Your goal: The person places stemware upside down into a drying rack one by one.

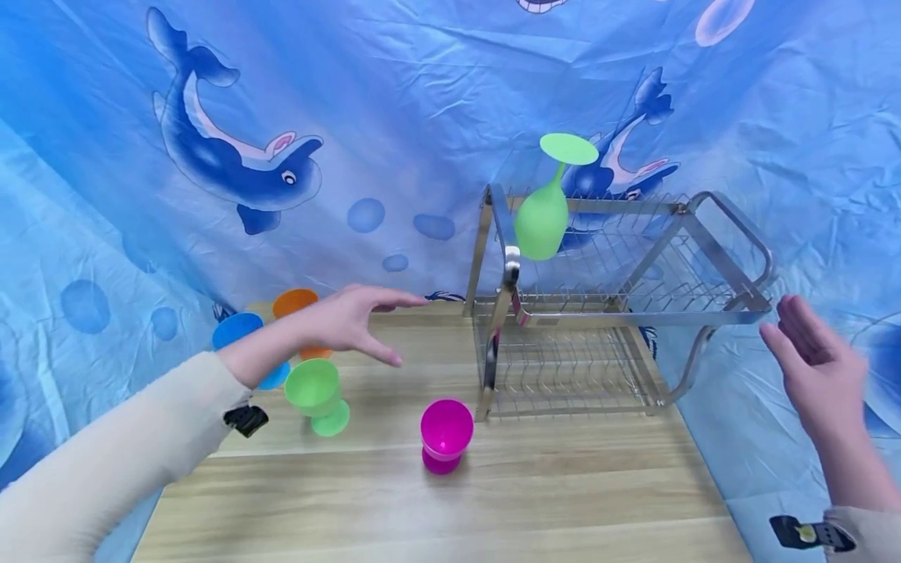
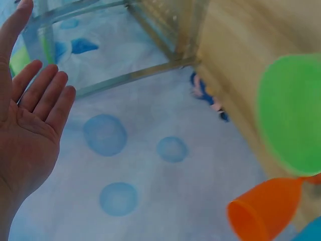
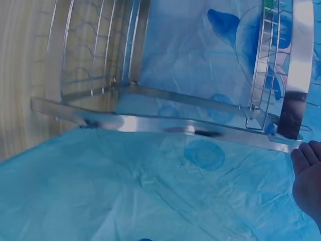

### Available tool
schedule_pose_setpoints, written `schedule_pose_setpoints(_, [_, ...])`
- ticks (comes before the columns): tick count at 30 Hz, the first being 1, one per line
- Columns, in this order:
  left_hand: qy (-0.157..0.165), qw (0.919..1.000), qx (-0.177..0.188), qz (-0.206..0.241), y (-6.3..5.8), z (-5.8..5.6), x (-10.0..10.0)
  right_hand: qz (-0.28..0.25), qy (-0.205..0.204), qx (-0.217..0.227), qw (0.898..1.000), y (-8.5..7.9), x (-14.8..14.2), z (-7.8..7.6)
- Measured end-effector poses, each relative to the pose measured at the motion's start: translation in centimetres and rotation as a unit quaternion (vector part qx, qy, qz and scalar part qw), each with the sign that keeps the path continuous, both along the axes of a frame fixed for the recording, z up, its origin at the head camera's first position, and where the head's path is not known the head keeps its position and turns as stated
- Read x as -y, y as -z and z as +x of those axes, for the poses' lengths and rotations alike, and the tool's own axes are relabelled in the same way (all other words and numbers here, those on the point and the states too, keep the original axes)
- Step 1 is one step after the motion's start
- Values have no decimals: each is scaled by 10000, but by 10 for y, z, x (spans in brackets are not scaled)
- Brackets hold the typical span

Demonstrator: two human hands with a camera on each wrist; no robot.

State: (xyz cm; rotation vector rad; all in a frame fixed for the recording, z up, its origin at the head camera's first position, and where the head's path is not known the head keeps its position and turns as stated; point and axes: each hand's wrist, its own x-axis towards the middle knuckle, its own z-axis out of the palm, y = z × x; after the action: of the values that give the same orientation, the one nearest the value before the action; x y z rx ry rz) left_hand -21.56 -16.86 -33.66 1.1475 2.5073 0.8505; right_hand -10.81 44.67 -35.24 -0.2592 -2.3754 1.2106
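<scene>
My left hand [image 1: 352, 319] is held over the table, thumb spread from straight fingers and nothing in its grasp. Behind and below its wrist stand a green goblet [image 1: 313, 389], an orange goblet [image 2: 268, 208] and a blue goblet [image 1: 235, 328], the last two partly covered by the arm. A magenta goblet [image 1: 446, 430] stands upright to the right of that hand. On the upper tier of a two-tier metal dish rack [image 1: 647, 318], a light green goblet [image 1: 542, 223] rests upside down, slightly tilted. My right hand [image 1: 820, 367], holding nothing, is beside the rack's right end, fingers extended.
The wooden table [image 1: 563, 485] carries the rack toward its back right. A blue curtain [image 1: 394, 141] printed with dolphins hangs behind and at both sides. Curved metal handles [image 1: 746, 227] stick out from the rack's upper right end.
</scene>
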Motion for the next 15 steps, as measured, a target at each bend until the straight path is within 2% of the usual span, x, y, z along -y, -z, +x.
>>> schedule_pose_setpoints(3, [-33, 10000, -32, -37, 13, 11, 3, -67, 98, -10, 9999, 8, 7, 13])
schedule_pose_setpoints(5, [-56, 10000, -46, -41, 22, 18, 5, -711, 75, -305, 9970, 15, 15, 20])
schedule_pose_setpoints(7, [-119, 9999, -76, -72, 31, 25, 7, -1435, -124, -686, 9872, 25, 24, 28])
schedule_pose_setpoints(10, [-269, 9996, -48, -118, 45, 35, 10, -2296, -751, -1058, 9646, 44, 39, 39])
schedule_pose_setpoints(12, [-363, 9993, 51, -76, 54, 42, 11, -2197, -1128, -847, 9653, 57, 47, 45])
schedule_pose_setpoints(15, [-454, 9987, 242, -17, 67, 52, 7, -1652, -1479, -314, 9746, 74, 60, 48])
